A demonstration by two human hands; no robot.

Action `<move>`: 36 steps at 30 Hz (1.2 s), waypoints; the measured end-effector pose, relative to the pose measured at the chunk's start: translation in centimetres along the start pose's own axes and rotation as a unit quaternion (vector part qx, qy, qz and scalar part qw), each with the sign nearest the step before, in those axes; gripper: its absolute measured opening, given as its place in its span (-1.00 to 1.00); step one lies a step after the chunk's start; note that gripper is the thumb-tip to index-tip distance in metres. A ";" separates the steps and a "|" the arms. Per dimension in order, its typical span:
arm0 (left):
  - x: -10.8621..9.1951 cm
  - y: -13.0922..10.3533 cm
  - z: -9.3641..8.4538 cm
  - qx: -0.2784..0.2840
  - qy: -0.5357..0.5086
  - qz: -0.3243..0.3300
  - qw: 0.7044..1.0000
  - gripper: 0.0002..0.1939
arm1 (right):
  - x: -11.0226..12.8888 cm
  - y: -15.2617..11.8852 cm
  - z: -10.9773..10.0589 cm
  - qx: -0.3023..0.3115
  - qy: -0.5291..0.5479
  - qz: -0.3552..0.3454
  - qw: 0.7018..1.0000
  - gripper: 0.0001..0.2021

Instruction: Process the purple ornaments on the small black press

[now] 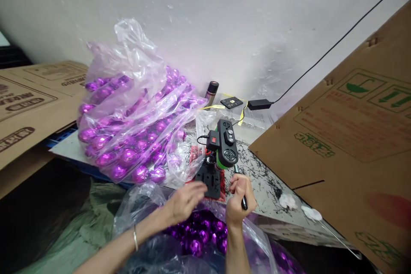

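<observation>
My right hand (240,197) is wrapped round the black lever handle (244,204) of a small bench drill press (227,143), which has a black body and a green ring. My left hand (186,201) hovers at the left front edge of the machine's black slotted base plate (208,180); its fingers are pressed together and what they hold, if anything, is hidden. Below both hands lies an open clear bag of shiny purple balls (195,246). A large clear bag of purple balls (128,154) stands to the left of the machine.
Cardboard boxes stand at the left (41,94) and right (353,137). Behind the machine are a dark spray can (212,90), a black scale (231,102) and a power adapter (260,104) with its cable. Black shavings cover the worktop (263,180).
</observation>
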State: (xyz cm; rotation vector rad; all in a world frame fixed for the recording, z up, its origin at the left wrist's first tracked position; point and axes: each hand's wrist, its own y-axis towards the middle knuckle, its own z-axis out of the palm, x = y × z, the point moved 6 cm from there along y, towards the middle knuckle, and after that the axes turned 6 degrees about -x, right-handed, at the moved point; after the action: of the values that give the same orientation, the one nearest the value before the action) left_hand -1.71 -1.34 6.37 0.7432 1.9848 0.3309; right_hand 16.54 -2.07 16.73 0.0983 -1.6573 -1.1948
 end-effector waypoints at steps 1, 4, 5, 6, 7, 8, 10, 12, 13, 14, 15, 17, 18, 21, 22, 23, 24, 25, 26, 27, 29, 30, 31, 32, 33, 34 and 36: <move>1.0 2.8 -1.8 -0.045 0.021 -0.017 0.999 -0.55 | 0.0 0.0 0.0 -0.001 0.000 -0.003 1.000 -0.58; 5.1 11.0 -5.8 -0.100 0.166 -0.084 0.977 -0.54 | 0.2 0.1 0.1 -0.002 0.004 -0.013 1.000 -0.58; 6.8 13.2 -6.5 -0.071 0.236 -0.122 0.961 -0.53 | 0.2 0.1 0.1 -0.002 0.003 -0.016 1.000 -0.59; 8.6 14.8 -7.0 -0.035 0.301 -0.163 0.939 -0.53 | 0.3 0.0 0.1 -0.001 0.001 -0.017 1.000 -0.60; 9.9 16.1 -7.6 -0.025 0.324 -0.183 0.928 -0.56 | 0.2 0.0 0.1 0.002 0.000 -0.018 1.000 -0.60; 11.0 16.9 -7.9 -0.010 0.343 -0.198 0.918 -0.61 | 0.2 0.0 0.1 0.007 -0.001 -0.019 1.000 -0.61; 12.4 17.6 -8.3 0.010 0.355 -0.208 0.912 -0.69 | 0.2 -0.1 0.2 0.017 0.000 -0.024 1.000 -0.62; 13.0 17.5 -8.4 0.032 0.362 -0.206 0.909 -0.72 | 0.3 -0.1 0.2 0.022 0.000 -0.030 0.999 -0.63; 13.1 17.4 -8.4 0.043 0.364 -0.203 0.908 -0.72 | 0.4 -0.1 0.2 0.022 -0.001 -0.033 0.999 -0.64; 13.0 17.2 -8.5 0.051 0.365 -0.198 0.908 -0.70 | 0.4 -0.1 0.2 0.020 -0.001 -0.036 0.999 -0.63; 12.9 17.1 -8.6 0.059 0.364 -0.193 0.909 -0.69 | 0.5 -0.1 0.2 0.017 0.000 -0.038 0.999 -0.62; 12.5 16.9 -9.0 0.074 0.362 -0.181 0.911 -0.65 | 0.6 0.0 0.2 0.016 0.002 -0.039 0.999 -0.62; 12.2 16.8 -9.3 0.080 0.357 -0.175 0.914 -0.62 | 0.6 0.0 0.3 0.018 0.004 -0.038 0.999 -0.62; 10.8 16.1 -10.7 0.023 0.267 -0.165 0.949 -0.44 | 0.7 0.0 0.4 0.027 0.008 -0.041 0.999 -0.63; 10.2 15.6 -11.5 -0.026 0.204 -0.175 0.963 -0.37 | 0.7 -0.1 0.4 0.028 0.007 -0.042 0.999 -0.63; 9.6 14.7 -12.3 -0.083 0.126 -0.192 0.970 -0.31 | 0.7 -0.1 0.4 0.027 0.004 -0.041 0.999 -0.63; 9.1 13.5 -13.0 -0.135 0.036 -0.216 0.966 -0.27 | 0.7 -0.1 0.4 0.026 0.001 -0.038 0.999 -0.63; 8.6 12.0 -13.4 -0.172 -0.054 -0.243 0.953 -0.24 | 0.6 -0.1 0.4 0.023 0.000 -0.033 0.999 -0.62; 8.0 10.5 -13.5 -0.193 -0.143 -0.270 0.932 -0.22 | 0.6 -0.1 0.5 0.021 0.001 -0.028 0.999 -0.61; 7.4 9.0 -13.2 -0.200 -0.227 -0.293 0.907 -0.22 | 0.6 -0.2 0.5 0.017 0.004 -0.025 1.000 -0.60; 5.9 6.3 -12.0 -0.195 -0.355 -0.325 0.855 -0.27 | 0.5 -0.2 0.4 0.008 0.010 -0.021 1.000 -0.59; 5.3 5.1 -11.2 -0.192 -0.397 -0.338 0.831 -0.31 | 0.5 -0.3 0.4 0.004 0.011 -0.020 1.000 -0.59; 4.7 4.2 -10.4 -0.191 -0.426 -0.350 0.812 -0.35 | 0.4 -0.3 0.4 0.002 0.009 -0.018 1.000 -0.59; 4.3 3.3 -9.4 -0.190 -0.445 -0.363 0.797 -0.38 | 0.4 -0.3 0.4 0.002 0.006 -0.016 1.000 -0.59; 4.0 2.7 -8.3 -0.187 -0.456 -0.376 0.785 -0.40 | 0.4 -0.4 0.4 0.003 0.002 -0.014 1.000 -0.58; 3.8 2.2 -7.2 -0.184 -0.462 -0.389 0.776 -0.39 | 0.3 -0.4 0.4 0.005 -0.003 -0.012 1.000 -0.57; 3.4 1.7 -5.0 -0.177 -0.462 -0.408 0.767 -0.34 | 0.4 -0.3 0.4 0.010 -0.009 -0.011 1.000 -0.56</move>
State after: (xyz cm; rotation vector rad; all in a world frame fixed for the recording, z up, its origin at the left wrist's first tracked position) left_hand -6.56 2.39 7.39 -0.2532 1.0601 -0.1851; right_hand 15.91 -2.26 16.80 0.1173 -1.6879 -1.1994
